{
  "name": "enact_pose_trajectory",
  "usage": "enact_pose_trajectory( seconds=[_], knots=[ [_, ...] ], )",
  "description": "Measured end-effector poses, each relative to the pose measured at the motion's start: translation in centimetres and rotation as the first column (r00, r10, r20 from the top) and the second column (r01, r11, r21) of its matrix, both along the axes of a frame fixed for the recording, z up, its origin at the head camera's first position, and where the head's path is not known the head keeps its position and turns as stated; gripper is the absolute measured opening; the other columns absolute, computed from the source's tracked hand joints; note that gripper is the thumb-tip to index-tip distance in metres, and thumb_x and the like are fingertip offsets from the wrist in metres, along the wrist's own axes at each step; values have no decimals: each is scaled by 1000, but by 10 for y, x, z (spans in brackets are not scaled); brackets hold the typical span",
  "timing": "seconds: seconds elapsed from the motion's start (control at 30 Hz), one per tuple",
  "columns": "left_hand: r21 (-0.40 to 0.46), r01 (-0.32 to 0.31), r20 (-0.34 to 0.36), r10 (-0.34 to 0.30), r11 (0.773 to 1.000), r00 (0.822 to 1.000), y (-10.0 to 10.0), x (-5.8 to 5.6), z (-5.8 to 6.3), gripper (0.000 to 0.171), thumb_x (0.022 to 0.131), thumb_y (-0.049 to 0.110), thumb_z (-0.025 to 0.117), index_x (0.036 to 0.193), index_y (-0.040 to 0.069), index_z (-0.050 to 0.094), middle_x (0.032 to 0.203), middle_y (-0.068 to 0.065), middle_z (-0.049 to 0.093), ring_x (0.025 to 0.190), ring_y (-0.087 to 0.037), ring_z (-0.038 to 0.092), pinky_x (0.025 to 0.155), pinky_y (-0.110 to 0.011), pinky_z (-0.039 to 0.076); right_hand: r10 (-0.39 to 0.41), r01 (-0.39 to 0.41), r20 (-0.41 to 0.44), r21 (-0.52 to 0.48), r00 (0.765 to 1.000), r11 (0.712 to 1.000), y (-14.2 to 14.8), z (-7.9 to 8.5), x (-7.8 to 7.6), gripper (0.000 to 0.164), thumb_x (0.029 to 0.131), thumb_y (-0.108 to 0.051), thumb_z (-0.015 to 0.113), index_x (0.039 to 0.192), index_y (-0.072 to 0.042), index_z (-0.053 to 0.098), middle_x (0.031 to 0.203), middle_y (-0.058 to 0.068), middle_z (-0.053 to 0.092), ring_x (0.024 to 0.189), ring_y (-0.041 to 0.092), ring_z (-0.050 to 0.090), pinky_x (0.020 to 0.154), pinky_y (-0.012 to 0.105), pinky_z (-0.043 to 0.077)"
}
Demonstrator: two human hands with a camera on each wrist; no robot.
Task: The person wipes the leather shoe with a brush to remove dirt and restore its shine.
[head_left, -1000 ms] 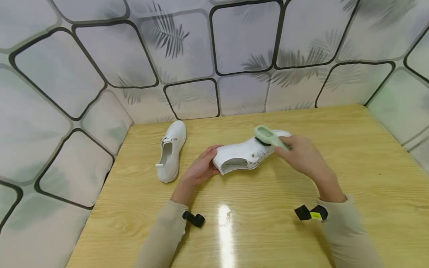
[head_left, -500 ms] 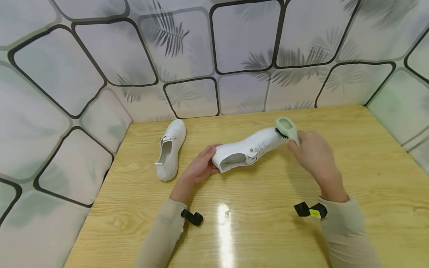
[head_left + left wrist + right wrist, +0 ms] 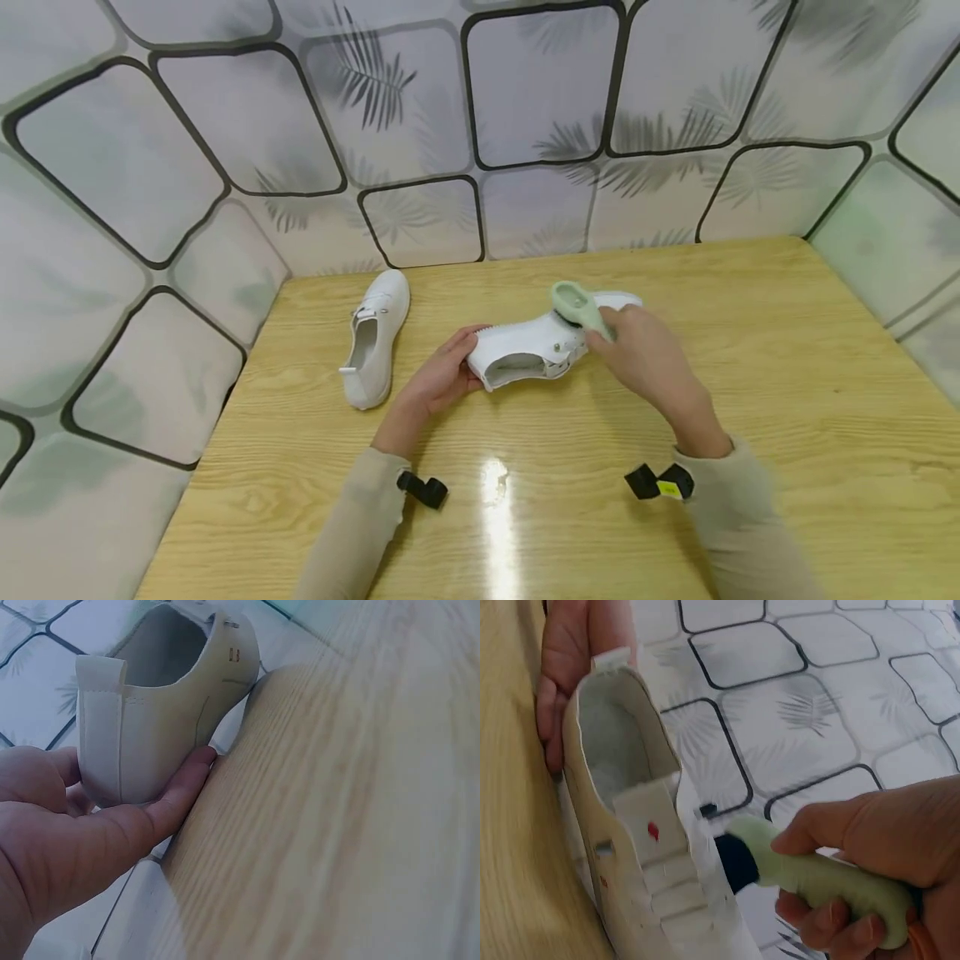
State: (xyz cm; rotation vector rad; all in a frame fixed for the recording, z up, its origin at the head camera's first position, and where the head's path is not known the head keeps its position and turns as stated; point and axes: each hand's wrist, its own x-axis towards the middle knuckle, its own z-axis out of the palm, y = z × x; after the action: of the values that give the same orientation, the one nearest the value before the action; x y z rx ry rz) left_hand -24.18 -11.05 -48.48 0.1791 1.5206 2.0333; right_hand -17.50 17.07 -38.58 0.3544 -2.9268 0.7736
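Note:
A white shoe (image 3: 517, 342) lies on its side in the middle of the head view, its opening facing the person. My left hand (image 3: 442, 373) grips it by the heel; in the left wrist view the fingers (image 3: 176, 796) run under the heel and the thumb is at its far side. My right hand (image 3: 648, 358) holds a pale green brush (image 3: 577, 304) by its handle. The brush's dark bristles (image 3: 736, 862) press against the shoe's side, near the laces. Part of the toe is hidden behind the right hand.
A second white shoe (image 3: 377, 337) stands upright to the left of the left hand, toe away from the person. The wooden table (image 3: 787, 417) ends at a patterned wall covering (image 3: 536, 208) behind and at both sides.
The brush went out to the toe half a second ago and has since come back left to the middle of the shoe. The left hand keeps its grip on the heel.

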Motion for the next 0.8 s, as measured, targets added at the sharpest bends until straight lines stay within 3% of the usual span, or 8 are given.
enact_pose_trajectory(
  seconds=[0.07,0.1,0.27,0.47,0.63,0.73,0.8],
  knots=[
    [-7,10,-12,-10,1000,1000,1,0,1,42,111,27,28,150,14,33,134,-12,46,97,-21,59,77,-35,51,69,-68,37,-26,997,997,-7,-2,-1,19,98,-21,55,92,-5,64,68,6,46,55,17,41,49,29,34],
    [-8,18,-18,-18,1000,1000,2,0,1,42,111,27,28,150,14,34,135,-12,45,98,-21,59,77,-35,51,66,-65,37,-23,997,998,-9,-3,-1,18,98,-20,55,93,-6,64,69,6,46,54,17,40,49,29,34],
    [-6,33,-10,-33,999,999,5,1,0,41,111,27,28,149,14,35,136,-13,44,99,-20,58,77,-35,51,-45,48,-45,64,998,997,-13,-11,1,23,98,-18,54,103,3,62,77,13,52,58,21,43,48,31,34],
    [-6,25,8,-25,1000,1000,3,2,-2,41,111,26,27,150,14,33,137,-15,44,101,-21,59,80,-36,51,129,-129,13,-17,992,991,-35,-23,5,27,100,-22,55,114,-2,65,82,8,56,64,18,46,55,29,38],
    [-8,33,1,-33,999,999,4,3,-2,42,111,27,26,151,12,30,132,-15,48,100,-20,60,81,-35,52,154,-152,39,-58,987,987,-52,-30,11,36,101,-26,56,129,-3,62,87,7,56,66,17,47,57,29,40],
    [-14,25,6,-25,1000,1000,5,3,-3,42,111,27,25,150,12,31,129,-15,50,97,-19,61,79,-35,52,179,-178,24,-38,984,983,-53,-28,12,34,101,-26,57,125,-3,63,86,8,56,65,17,47,56,29,41],
    [-14,33,5,-33,999,999,6,3,-3,43,111,27,25,151,13,31,132,-15,49,99,-20,60,79,-35,52,145,-145,10,4,989,989,-45,-22,12,29,99,-23,57,116,-1,65,84,9,56,64,18,47,53,29,40]
  ],
)
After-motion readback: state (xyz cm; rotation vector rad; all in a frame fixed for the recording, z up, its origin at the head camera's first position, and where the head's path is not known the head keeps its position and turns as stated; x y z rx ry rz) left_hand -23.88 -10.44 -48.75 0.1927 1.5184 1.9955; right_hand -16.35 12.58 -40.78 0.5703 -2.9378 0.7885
